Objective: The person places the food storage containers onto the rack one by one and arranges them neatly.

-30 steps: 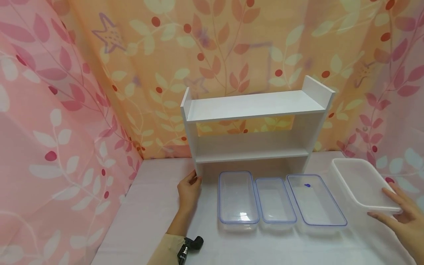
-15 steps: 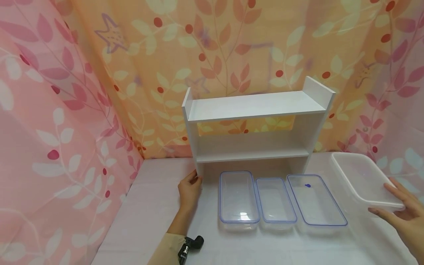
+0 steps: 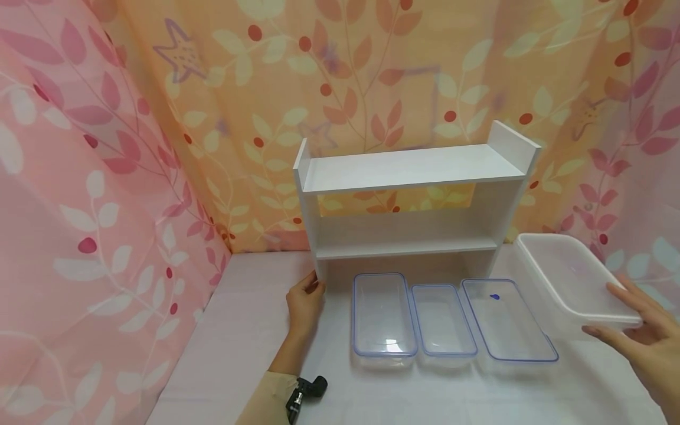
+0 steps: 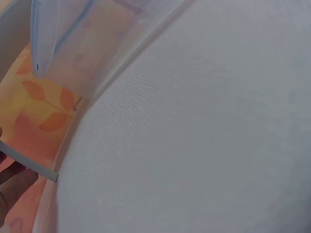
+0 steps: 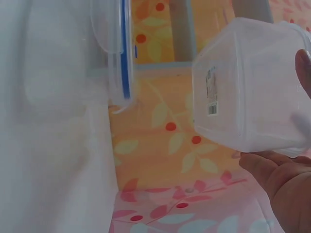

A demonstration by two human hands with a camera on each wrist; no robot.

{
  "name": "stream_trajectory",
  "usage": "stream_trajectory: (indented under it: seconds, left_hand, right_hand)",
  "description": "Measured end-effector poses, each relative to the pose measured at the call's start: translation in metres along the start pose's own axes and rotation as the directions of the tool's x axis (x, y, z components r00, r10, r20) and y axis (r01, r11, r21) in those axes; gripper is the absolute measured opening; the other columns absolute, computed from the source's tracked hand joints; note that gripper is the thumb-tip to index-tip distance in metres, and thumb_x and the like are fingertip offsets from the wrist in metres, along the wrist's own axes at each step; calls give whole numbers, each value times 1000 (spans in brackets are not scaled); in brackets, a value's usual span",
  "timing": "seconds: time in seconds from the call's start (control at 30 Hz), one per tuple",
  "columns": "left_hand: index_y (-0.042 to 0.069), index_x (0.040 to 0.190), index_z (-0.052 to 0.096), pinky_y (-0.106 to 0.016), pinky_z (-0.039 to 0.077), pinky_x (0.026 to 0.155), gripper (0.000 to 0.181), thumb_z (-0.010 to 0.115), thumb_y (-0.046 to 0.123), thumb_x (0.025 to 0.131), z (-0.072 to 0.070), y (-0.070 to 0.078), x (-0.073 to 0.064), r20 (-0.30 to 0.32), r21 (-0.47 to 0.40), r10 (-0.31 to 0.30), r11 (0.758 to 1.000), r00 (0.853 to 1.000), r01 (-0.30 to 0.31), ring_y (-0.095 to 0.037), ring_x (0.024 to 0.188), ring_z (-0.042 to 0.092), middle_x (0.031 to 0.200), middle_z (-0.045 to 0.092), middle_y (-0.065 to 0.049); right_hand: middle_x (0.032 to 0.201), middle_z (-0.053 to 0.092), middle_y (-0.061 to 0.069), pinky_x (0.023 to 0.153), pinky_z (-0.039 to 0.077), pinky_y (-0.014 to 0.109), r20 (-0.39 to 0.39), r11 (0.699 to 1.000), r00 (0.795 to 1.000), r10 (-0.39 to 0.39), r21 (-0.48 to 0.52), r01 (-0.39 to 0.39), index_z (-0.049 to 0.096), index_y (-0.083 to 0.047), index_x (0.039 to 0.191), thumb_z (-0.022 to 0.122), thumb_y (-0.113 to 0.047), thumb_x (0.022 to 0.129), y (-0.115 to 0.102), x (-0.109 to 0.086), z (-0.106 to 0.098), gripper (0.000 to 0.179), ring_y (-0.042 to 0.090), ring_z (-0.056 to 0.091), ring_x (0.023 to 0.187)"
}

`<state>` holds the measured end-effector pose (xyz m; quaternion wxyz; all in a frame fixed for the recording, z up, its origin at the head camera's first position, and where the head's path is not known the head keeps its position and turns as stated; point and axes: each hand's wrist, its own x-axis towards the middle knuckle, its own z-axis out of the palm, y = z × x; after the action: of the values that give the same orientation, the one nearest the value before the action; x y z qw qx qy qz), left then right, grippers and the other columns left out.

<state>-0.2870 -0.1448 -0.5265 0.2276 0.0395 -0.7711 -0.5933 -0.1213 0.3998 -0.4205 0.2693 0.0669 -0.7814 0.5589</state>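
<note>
A white two-tier shelf (image 3: 409, 168) stands at the back of the table. My left hand (image 3: 305, 301) pinches the lower front edge of its left side panel. In the left wrist view, fingers (image 4: 18, 188) lie against that panel edge (image 4: 30, 164). At the right, my right hand (image 3: 645, 336) grips a clear plastic food container with a white-rimmed lid (image 3: 579, 277), thumb on the near side and fingers along the right. The right wrist view shows the container (image 5: 262, 87) raised off the table, with a barcode label (image 5: 212, 92) on its base.
Three clear containers with blue-edged lids stand side by side before the shelf: a left one (image 3: 383, 313), a smaller middle one (image 3: 444, 321) and a right one (image 3: 510, 321). Floral curtains (image 3: 239, 147) close off the back and sides. A black wrist mount (image 3: 308, 392) sits on my left sleeve.
The right hand has lifted the white-rimmed container a little and carried it left and toward the shelf. My left hand stays on the side panel, and the three blue-edged containers have not moved.
</note>
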Motion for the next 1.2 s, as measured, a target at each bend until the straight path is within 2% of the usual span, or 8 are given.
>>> stream_trajectory:
  seconds: [0.07,0.13,0.27,0.53,0.63,0.83,1.07,1.2]
  left_hand:
    - [14,118,70,-26,57,74,35,74,17,83,1,1,0,-1,-3,-5,1000,1000,5,-13,93,70,113,71,-2]
    - [14,118,70,-26,57,74,35,75,17,83,2,2,0,-3,-3,-9,1000,1000,9,-14,93,70,114,71,-3]
    - [14,118,70,-26,57,74,35,75,17,83,4,1,1,1,-3,-13,1000,1000,13,-14,93,70,114,70,-3]
    - [14,117,71,-27,58,74,35,75,17,83,5,-2,3,1,-20,-15,1000,1000,15,-14,92,71,113,71,-3]
    - [15,117,71,-27,58,74,35,75,17,83,4,-2,3,-1,-23,-25,999,1000,25,-14,93,70,113,71,-2]
    - [13,118,70,-29,58,73,35,74,16,83,2,0,3,8,-37,-39,999,999,39,-16,94,70,112,72,-3]
    - [12,117,70,-26,57,72,35,75,15,82,3,2,2,4,-35,-12,999,1000,12,-17,92,71,113,71,-4]
    - [12,117,71,-26,57,72,35,75,15,82,3,2,3,2,-33,-5,999,1000,5,-17,92,71,112,71,-5]
  right_hand:
    - [158,26,-4,79,42,-1,5,1000,1000,11,5,-11,38,-2,145,62,24,77,-5,1,1,77,4,31,137]
    - [158,27,1,81,45,3,10,990,1000,-15,141,13,38,4,143,60,28,76,-10,3,2,75,8,32,138]
    - [154,32,12,81,50,10,25,935,993,-117,341,101,37,16,137,59,35,69,-21,9,5,73,13,42,129]
    - [154,31,16,80,54,19,77,874,973,-220,459,161,35,19,135,59,36,67,-45,20,13,75,15,49,125]
    - [155,31,16,77,56,22,82,867,971,-223,472,159,35,19,136,60,37,66,-56,24,18,76,16,52,126]
    - [153,30,23,78,56,28,114,798,943,-314,570,196,32,25,132,58,38,66,-75,34,27,72,24,33,142]
    - [154,32,19,81,55,23,123,848,958,-259,504,164,34,23,133,56,40,65,-94,41,33,74,23,37,138]
    - [154,33,17,81,55,21,121,843,954,-275,508,179,36,23,132,57,39,64,-103,46,37,73,21,43,133]
